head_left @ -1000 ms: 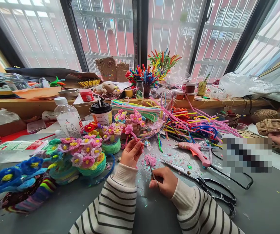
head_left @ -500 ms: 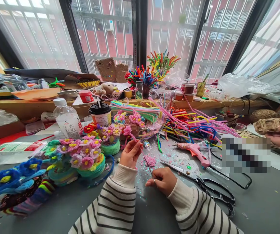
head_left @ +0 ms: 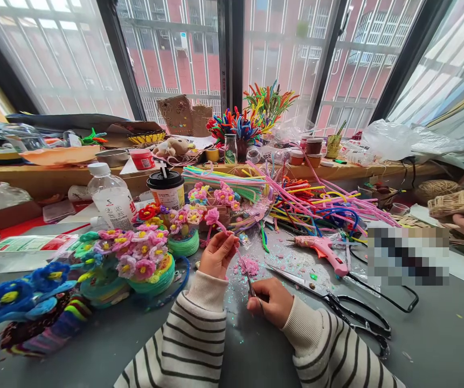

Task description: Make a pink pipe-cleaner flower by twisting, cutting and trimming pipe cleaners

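Grey table (head_left: 437, 334) under barred windows, smooth top, glitter-speckled near centre. Fuzzy pipe-cleaner heap (head_left: 316, 207) far right of centre; pink-flower baskets (head_left: 146, 264) left. Long black-handled scissors (head_left: 337, 304) right, pink glue gun (head_left: 324, 251) beyond. Left hand (head_left: 216, 254), fingers pinching thin pink stem (head_left: 240, 258) below small fuzzy flower (head_left: 212, 216). Right hand (head_left: 270, 302), fingers pressed together on stem's near end.

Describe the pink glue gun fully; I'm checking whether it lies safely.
The glue gun is pink plastic and lies on its side on the grey table, its nozzle pointing left and its handle toward the scissors. No hand touches it. Pink scraps and glitter lie around it. A black cord lies near its handle.
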`<move>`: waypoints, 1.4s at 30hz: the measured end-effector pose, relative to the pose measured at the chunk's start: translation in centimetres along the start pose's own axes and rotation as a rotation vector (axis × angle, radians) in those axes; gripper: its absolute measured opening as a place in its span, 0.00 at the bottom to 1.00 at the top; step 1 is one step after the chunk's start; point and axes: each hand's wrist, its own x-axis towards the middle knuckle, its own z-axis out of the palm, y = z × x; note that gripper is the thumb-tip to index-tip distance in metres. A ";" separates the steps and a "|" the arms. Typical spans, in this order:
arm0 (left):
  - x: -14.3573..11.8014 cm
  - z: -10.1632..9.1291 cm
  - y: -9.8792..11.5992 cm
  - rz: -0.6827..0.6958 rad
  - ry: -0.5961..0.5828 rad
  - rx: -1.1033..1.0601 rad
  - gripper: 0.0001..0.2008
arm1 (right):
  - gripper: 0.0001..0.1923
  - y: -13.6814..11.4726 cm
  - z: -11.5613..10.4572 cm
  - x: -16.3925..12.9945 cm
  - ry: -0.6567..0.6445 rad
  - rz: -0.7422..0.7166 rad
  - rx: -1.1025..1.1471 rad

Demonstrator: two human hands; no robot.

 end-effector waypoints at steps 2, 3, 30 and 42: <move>-0.1 0.1 0.0 -0.011 -0.015 0.012 0.12 | 0.30 0.0 0.0 0.0 -0.007 0.013 -0.010; -0.1 0.1 0.0 -0.016 -0.024 0.019 0.12 | 0.30 0.1 0.1 0.0 -0.004 0.024 -0.011; -0.6 0.5 -0.2 -0.095 -0.130 0.101 0.12 | 0.31 -0.2 -0.2 0.1 0.038 0.009 -0.106; -0.1 0.1 -0.1 -0.035 -0.101 0.061 0.10 | 0.26 0.3 -0.1 0.4 0.215 0.021 -0.096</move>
